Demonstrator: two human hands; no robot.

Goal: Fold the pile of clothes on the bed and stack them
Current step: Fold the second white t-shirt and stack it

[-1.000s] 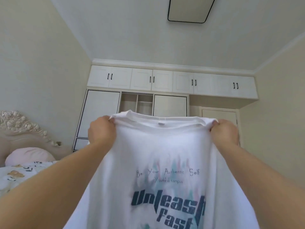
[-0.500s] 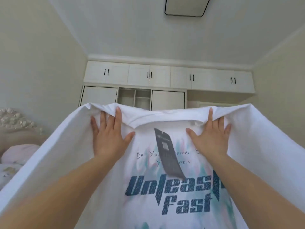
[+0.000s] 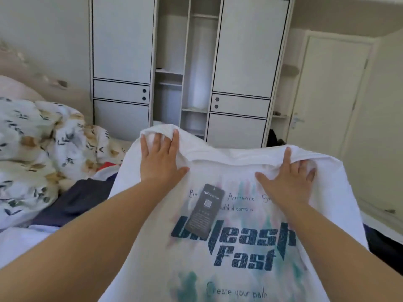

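A white T-shirt (image 3: pixel 218 269) with a dark blue "Unleash Fast" print is spread out in front of me, print side up. A dark hang tag (image 3: pixel 206 210) lies on its chest. My left hand (image 3: pixel 160 158) rests flat on the shirt's upper left near the collar, fingers straight, with fabric lapping over the fingertips. My right hand (image 3: pixel 287 179) lies spread on the upper right, its fingertips also partly under a fold. A dark navy garment (image 3: pixel 74 199) lies on the bed to the left, with a bit of red cloth (image 3: pixel 106 165) behind it.
A crumpled floral duvet (image 3: pixel 32 149) fills the left side of the bed. A white wardrobe (image 3: pixel 244 51) with open middle shelves stands straight ahead. A closed door (image 3: pixel 327 105) is at the right. Dark floor shows at the right edge.
The view has tipped down from the ceiling to the bed. My hands went from pinching the shirt's shoulders in the air to lying flat on it as it came down.
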